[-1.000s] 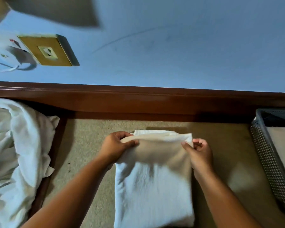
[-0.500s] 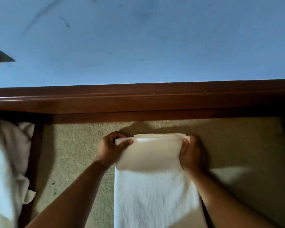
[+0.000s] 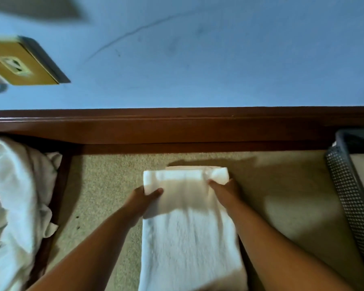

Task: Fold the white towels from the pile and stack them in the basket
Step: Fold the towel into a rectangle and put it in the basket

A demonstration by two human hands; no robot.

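A white towel [image 3: 189,227], folded into a long narrow strip, lies on the beige carpet in front of me. My left hand [image 3: 142,199] grips its far left edge, thumb on top. My right hand [image 3: 225,190] grips the far right edge, where the corner bunches up. The far end is doubled over on itself. A pile of loose white towels [image 3: 15,202] lies at the left edge. The dark mesh basket [image 3: 349,196] stands at the far right, with pale folded cloth inside.
A dark wooden baseboard [image 3: 177,129] runs along the blue wall just beyond the towel. A wooden socket plate [image 3: 23,61] is on the wall at upper left. Beige carpet [image 3: 282,185] lies between the towel and the basket.
Both hands have slid back toward me along the towel's edges, with the folded far end now lying beyond the fingers. The view swung, bringing pile, basket and socket plate back in.
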